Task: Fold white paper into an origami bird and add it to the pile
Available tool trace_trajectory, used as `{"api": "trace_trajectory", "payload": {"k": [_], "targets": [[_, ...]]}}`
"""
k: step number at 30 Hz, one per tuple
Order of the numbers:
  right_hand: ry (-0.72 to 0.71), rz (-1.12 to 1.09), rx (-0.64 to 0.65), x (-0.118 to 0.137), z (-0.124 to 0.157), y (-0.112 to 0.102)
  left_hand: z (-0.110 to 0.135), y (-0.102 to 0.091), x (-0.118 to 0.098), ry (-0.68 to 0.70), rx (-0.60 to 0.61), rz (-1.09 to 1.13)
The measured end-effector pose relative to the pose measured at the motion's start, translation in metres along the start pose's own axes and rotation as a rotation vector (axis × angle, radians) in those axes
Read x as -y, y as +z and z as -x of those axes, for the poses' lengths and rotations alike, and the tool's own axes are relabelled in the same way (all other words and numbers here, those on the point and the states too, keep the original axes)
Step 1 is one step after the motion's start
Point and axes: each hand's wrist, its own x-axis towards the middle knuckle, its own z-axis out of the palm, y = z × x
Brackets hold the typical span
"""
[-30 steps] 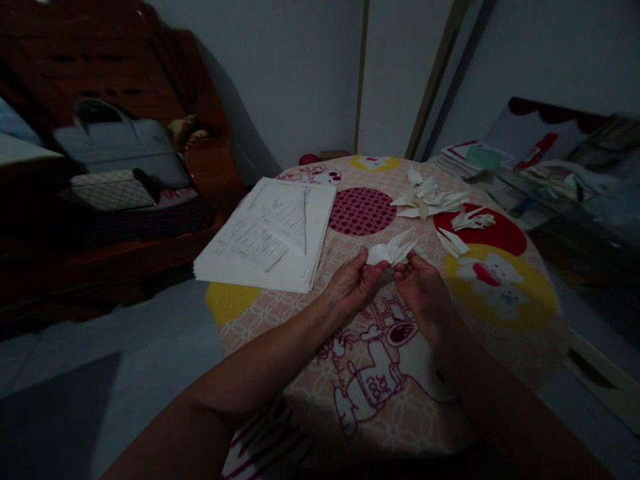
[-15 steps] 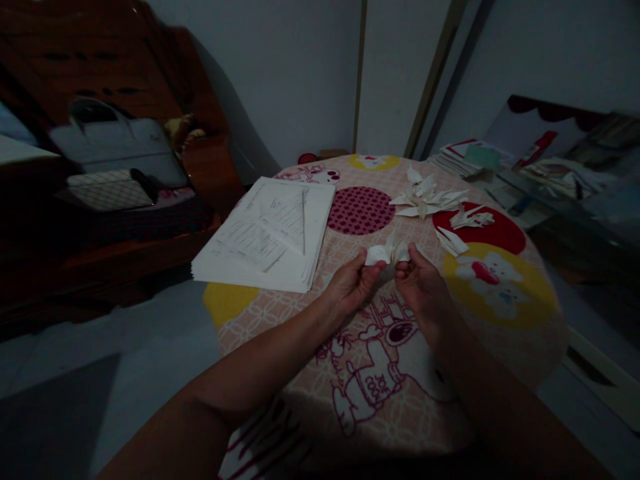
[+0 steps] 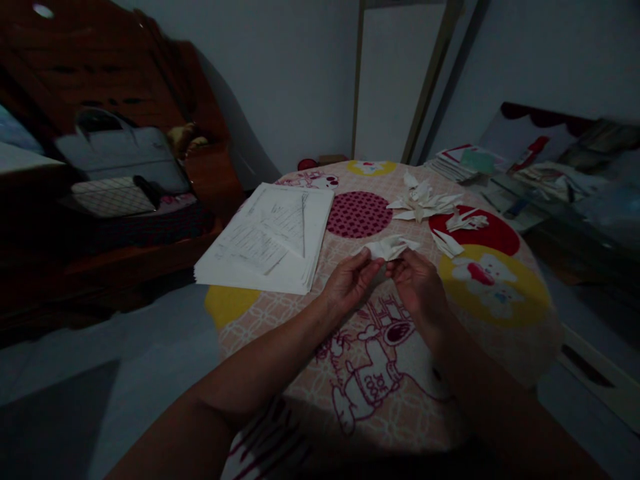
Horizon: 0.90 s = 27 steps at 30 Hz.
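Observation:
My left hand pinches the left side of a white folded paper piece, thumb and fingers closed on it. On its right side, my right hand grips the same piece. Both hands are just above the patterned tablecloth, and their fingers hide the paper's lower edge. Beyond them lies a cluster of white folded paper shapes. Another crumpled folded piece rests on the red circle, with a slim pointed one nearer to my right hand.
A stack of printed paper sheets lies on the table's left, a folded triangle on top. At the right stands a glass-topped surface with piled papers. A wooden bench at the left holds a pale bag.
The folded paper between my hands now looks flatter and more spread out, its upright middle points lowered. My hands have drawn slightly closer together. The view has shifted a little.

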Motion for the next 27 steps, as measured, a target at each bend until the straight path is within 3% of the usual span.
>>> {"api": "trace_trajectory", "payload": {"k": [6,10,14,19,27], "targets": [[-0.149,0.09,-0.052,-0.003,0.0,0.009,-0.002,0.006,-0.006,0.065,-0.017,-0.087],[-0.207,0.135,-0.021,0.003,0.007,0.019,0.009,0.012,-0.01,0.062,0.016,-0.15],[-0.193,0.195,0.014,0.012,0.026,0.026,0.031,0.013,-0.002,0.132,0.109,-0.302],[-0.194,0.327,0.061,0.014,0.047,0.02,0.041,0.005,0.022,0.352,0.275,-0.5],[-0.095,0.364,0.092,0.01,0.055,0.01,0.039,0.006,0.044,0.396,0.069,-0.459]]}}
